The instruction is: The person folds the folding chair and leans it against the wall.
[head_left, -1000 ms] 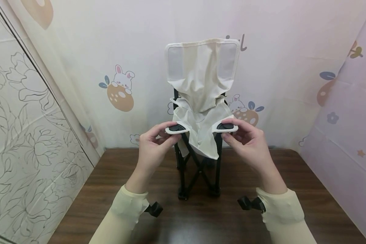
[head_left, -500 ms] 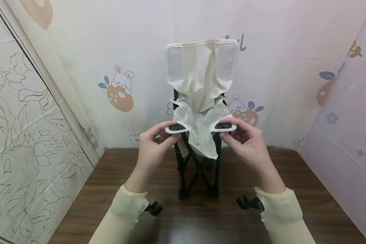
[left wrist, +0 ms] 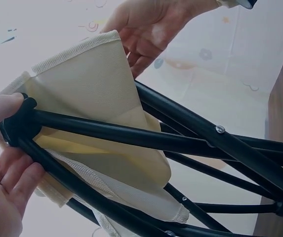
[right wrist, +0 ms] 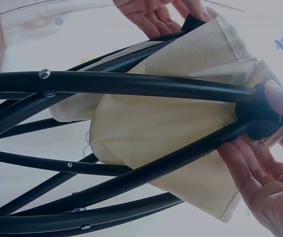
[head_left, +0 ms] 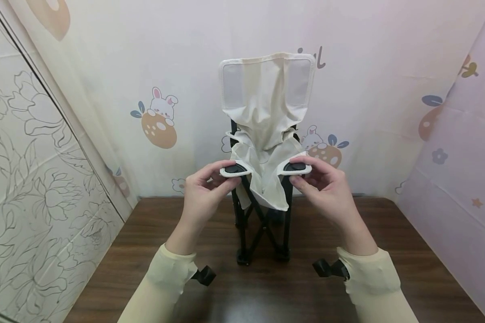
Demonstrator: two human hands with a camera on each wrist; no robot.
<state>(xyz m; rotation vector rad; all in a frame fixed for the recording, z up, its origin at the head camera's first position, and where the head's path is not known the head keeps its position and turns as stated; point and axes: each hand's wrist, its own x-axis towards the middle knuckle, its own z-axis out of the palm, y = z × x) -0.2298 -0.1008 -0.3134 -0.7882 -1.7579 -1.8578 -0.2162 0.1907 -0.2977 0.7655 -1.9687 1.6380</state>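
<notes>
The right hand (head_left: 329, 190), pinching a seat corner (head_left: 296, 167), has eased it slightly toward the left hand (head_left: 204, 190), pinching another; the chair (head_left: 266, 134), toward the far edge of the table (head_left: 388, 224), seems narrower

Both arms stretch forward, the left hand (head_left: 198, 193) and right hand (head_left: 333, 190) pinching at nearly the same height.
The left forearm (head_left: 155, 287) and right forearm (head_left: 381, 287), in pale sleeves, angle inward from the lower edge; the left wrist (head_left: 182, 240) and right wrist (head_left: 361, 240) show bare above the cuffs. The hands face each other, well apart. In the head view each index finger (head_left: 218, 166) lies on top with the thumb (head_left: 226, 186) beneath. The wrist views show each thumb set opposite the other fingers (right wrist: 242, 168), which are bent and close together.
</notes>
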